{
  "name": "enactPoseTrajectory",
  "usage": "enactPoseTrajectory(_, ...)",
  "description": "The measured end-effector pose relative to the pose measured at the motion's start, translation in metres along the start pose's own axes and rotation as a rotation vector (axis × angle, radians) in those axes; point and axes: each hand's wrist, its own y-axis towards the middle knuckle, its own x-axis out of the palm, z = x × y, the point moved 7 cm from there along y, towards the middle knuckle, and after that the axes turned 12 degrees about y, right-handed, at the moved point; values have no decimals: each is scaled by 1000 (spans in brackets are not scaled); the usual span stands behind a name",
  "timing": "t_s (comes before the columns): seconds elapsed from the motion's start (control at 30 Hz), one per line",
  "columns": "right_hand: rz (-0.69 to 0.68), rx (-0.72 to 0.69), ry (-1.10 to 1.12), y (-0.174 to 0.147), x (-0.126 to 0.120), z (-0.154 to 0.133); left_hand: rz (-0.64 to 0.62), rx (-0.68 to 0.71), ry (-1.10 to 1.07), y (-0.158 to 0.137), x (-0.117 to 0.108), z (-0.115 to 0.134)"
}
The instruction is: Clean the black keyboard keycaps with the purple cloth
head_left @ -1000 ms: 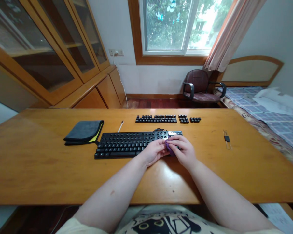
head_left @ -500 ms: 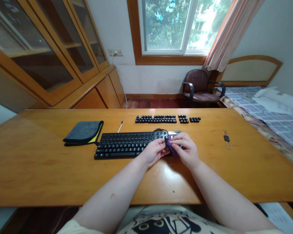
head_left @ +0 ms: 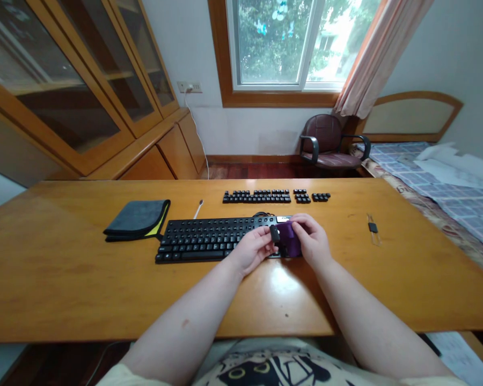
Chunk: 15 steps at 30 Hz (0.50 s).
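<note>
A black computer keyboard (head_left: 201, 239) lies on the desk, and bare switches show in its upper rows. Over its right end, my left hand (head_left: 254, 249) pinches a black keycap (head_left: 274, 234) between thumb and fingers. My right hand (head_left: 312, 239) is closed on a purple cloth (head_left: 290, 238), which hangs spread out just right of the keycap. Both hands hide part of the number pad. Behind the keyboard, removed keycaps (head_left: 257, 197) stand in rows, with smaller groups to their right.
On the wooden desk (head_left: 84, 289), a folded grey cloth (head_left: 139, 217) with yellow lining lies left of the keyboard. A toothbrush (head_left: 198, 208) is behind the keyboard. A wire keycap puller (head_left: 372, 228) lies at the right. An office chair (head_left: 326, 136) stands beyond the desk.
My right hand has drawn slightly away from the keycap, and the purple cloth, bunched against it before, is now spread out. My left hand stays in place with the keycap.
</note>
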Motion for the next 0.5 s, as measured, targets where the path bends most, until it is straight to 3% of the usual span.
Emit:
enactPoseTrajectory(0.2,-145,13,97,1,4,-2,106,20,29,2,-9,3)
enactPoseTrajectory(0.37,-328,-4,-135,-1,15,-11,126,27,115,2,-9,3)
enactPoseTrajectory(0.5,-435,-69,-188,-2,23,-16,121,39,135,2,-8,4)
